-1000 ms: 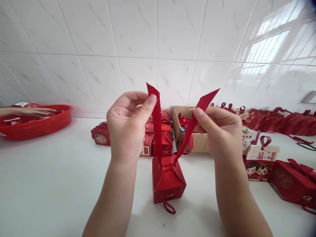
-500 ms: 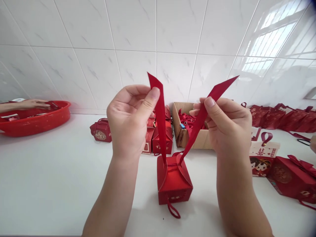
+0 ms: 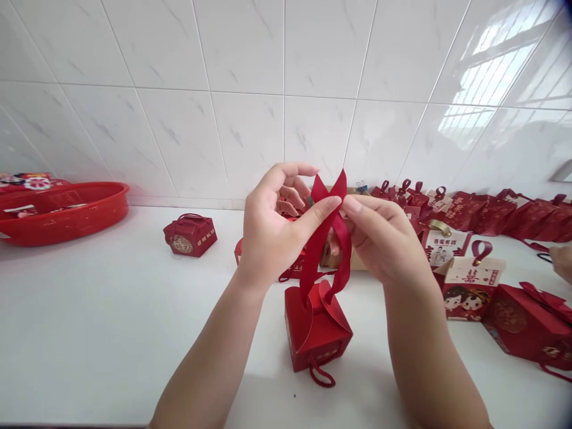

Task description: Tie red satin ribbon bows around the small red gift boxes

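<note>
A small red gift box [image 3: 324, 333] stands on the white table in front of me, a twisted cord loop hanging at its near side. From its top rises a dark red ribbon [image 3: 314, 256], its two ends crossed above the box. My left hand [image 3: 279, 229] pinches the ribbon near the crossing with the thumb. Close against it, my right hand [image 3: 379, 235] grips the ribbon at the same spot between thumb and fingers. Both pointed tips stick up above my thumbs. The fingertips behind the ribbon are partly hidden.
A red plastic basin [image 3: 89, 208] with packets sits at the left. Nearby is a dark red box [image 3: 192, 235]. Red boxes and a cardboard box [image 3: 358, 259] are behind my hands. At the right stand a picture box [image 3: 469, 292], a larger red box [image 3: 527, 325] and a row of bags [image 3: 504, 214].
My hands have come together, and the ribbon's ends, held apart before, now cross. The gift box has turned slightly. The other person's hand has left the basin.
</note>
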The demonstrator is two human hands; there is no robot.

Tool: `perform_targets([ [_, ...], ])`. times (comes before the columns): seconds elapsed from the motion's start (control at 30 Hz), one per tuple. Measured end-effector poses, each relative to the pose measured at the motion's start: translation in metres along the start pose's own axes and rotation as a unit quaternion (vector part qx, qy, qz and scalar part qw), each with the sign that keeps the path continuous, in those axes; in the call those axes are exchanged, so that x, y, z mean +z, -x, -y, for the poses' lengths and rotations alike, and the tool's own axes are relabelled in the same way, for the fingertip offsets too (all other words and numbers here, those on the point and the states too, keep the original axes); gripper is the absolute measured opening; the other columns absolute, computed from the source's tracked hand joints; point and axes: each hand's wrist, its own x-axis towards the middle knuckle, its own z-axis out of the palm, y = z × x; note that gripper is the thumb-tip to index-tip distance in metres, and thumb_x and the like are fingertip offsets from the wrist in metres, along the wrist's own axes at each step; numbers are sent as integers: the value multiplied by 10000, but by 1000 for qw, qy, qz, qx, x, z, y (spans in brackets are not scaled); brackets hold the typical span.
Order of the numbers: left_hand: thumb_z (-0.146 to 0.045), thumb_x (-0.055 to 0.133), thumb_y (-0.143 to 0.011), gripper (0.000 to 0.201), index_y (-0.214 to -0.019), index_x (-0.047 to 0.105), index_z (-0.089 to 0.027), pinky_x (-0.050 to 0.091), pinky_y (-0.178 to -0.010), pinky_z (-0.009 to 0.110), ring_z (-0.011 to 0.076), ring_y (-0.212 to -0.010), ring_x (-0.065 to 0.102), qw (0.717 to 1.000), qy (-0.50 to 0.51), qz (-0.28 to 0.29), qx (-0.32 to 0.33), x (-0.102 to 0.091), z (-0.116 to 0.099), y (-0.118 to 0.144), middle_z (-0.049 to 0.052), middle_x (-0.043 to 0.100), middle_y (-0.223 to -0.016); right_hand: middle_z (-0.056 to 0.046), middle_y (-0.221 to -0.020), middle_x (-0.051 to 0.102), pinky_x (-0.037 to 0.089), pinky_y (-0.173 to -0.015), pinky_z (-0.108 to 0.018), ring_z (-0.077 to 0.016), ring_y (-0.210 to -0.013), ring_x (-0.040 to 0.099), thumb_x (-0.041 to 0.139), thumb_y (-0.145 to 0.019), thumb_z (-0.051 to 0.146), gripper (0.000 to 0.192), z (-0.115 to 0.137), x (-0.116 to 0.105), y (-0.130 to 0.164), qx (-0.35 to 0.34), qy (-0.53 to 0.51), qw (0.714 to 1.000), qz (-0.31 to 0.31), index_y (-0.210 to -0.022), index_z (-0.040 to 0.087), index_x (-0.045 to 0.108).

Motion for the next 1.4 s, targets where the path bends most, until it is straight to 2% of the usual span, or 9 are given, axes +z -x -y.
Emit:
perform_targets([
  [0.17,-357,779,-687,241,-823,623,-234,489,-447,257,110,-480,582,987,106,70,-101,-1,1,0,-23,620,-694,7,-666,657,546,-512,-205,-100,-559,633,654,-828,366,204,-2,-1,-2,43,-65,995,55,-765,173,667],
  [0.3,-467,687,-760,269,-857,584,-238,530,-503,296,135,-492,610,949,189,196,-159,-5,5,-3,-29,606,-623,5,-642,657,534,-484,-188,-98,-539,633,669,-813,369,222,-5,-5,-5,67,-107,991,52,-722,168,646],
  [0.43,-496,670,-757,293,-846,606,-224,551,-673,295,170,-753,671,931,96,304,-177,-14,8,-7,27,681,-782,32,-581,603,489,-447,-166,-64,-463,561,683,-800,377,250,-8,-10,-10,39,-78,996,-10,-676,167,627],
  [0.6,-476,625,-802,297,-692,667,-203,517,-557,279,179,-651,658,900,9,391,-195,-21,11,-11,47,683,-731,25,-587,585,470,-467,-176,-65,-487,543,686,-797,385,241,-12,-21,-14,-5,-9,998,-58,-690,171,656],
  [0.73,-498,558,-841,362,-678,684,-200,541,-627,305,198,-712,676,904,34,372,-209,-26,24,-19,80,713,-794,11,-592,608,485,-503,-208,-88,-520,562,674,-804,394,240,-10,-38,-11,-36,83,996,-17,-690,184,685],
  [0.9,-474,570,-832,367,-612,655,-192,519,-622,302,176,-634,635,905,29,359,-225,-28,41,-25,69,675,-679,-18,-656,660,482,-554,-246,-123,-586,575,627,-829,327,181,-8,-45,-6,0,268,952,150,-796,190,740],
  [1.1,-299,553,-820,174,-780,681,-188,502,-662,289,151,-682,609,905,-1,347,-244,-27,36,-24,33,657,-774,5,-584,560,326,-461,-229,-92,-522,413,521,-846,248,237,-16,-32,-11,55,423,895,130,-818,182,748],
  [1.2,-226,493,-816,229,-927,692,-201,502,-712,288,156,-773,615,901,-18,366,-233,-27,33,-23,29,669,-871,15,-577,486,282,-460,-227,-83,-523,344,497,-850,264,255,-17,-31,-12,56,425,896,119,-770,176,722],
  [1.4,-215,538,-812,333,-1129,614,-285,502,-727,276,153,-870,610,914,-82,360,-167,-28,34,-19,6,633,-970,-2,-589,511,322,-500,-232,-101,-559,415,530,-815,277,243,-12,-32,-10,56,399,909,106,-661,148,667],
])
